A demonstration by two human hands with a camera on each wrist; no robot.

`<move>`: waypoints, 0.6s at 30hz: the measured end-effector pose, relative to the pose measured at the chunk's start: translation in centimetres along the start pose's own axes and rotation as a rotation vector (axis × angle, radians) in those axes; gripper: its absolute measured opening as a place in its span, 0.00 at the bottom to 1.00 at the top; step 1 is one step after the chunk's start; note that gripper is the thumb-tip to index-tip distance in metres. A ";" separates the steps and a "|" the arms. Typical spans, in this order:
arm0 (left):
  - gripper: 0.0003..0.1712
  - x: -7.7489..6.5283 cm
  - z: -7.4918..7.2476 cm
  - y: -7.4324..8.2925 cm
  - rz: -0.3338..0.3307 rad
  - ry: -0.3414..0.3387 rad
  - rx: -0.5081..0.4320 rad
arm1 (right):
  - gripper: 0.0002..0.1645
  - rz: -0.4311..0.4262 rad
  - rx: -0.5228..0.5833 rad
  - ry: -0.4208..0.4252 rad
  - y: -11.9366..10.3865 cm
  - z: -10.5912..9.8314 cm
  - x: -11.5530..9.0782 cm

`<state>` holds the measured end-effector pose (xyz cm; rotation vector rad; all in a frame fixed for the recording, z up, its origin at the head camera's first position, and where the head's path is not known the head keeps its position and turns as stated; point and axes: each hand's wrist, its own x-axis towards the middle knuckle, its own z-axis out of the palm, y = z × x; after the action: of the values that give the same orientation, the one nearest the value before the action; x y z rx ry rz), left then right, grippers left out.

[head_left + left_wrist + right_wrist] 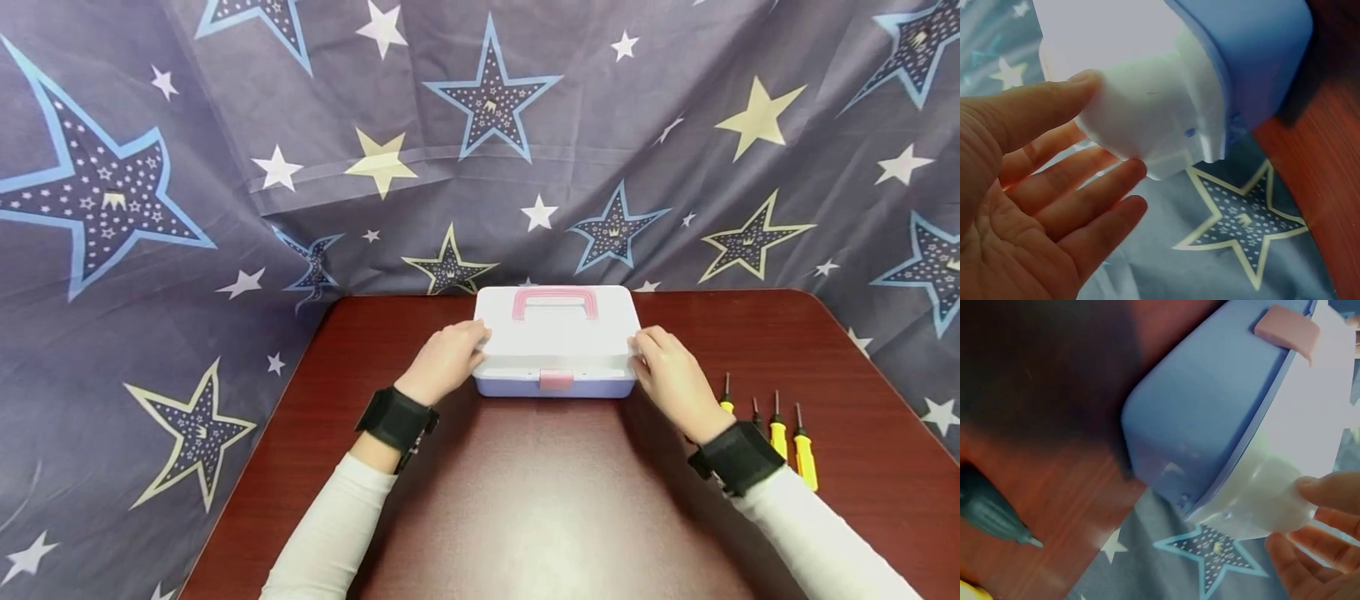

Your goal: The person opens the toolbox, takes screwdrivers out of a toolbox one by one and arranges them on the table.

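Observation:
A toolbox (557, 337) with a white lid and a blue-purple base sits at the far side of the table, its lid down. On top lies a pink carrying handle (555, 293), and a pink latch (556, 381) spans the front seam. My left hand (446, 362) holds the lid's left end, thumb on the front side and fingers reaching round behind. At the opposite end, my right hand (675, 379) holds the lid between thumb (1329, 490) and fingers. Both wrists wear black straps.
Several screwdrivers (805, 458) with yellow handles lie on the right of the dark red wooden table (525, 500), partly behind my right wrist. A grey cloth (345, 225) printed with stars hangs behind the table's far edge and down its sides.

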<state>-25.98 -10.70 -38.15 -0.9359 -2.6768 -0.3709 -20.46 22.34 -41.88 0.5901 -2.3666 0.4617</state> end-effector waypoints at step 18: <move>0.19 6.9 2.2 -3.6 -0.190 -0.016 -0.053 | 0.11 0.130 0.010 0.014 4.4 4.1 6.1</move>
<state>-33.78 -8.79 -38.37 -0.7027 -2.7909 -0.4786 -28.98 22.36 -41.59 0.4381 -2.4001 0.5330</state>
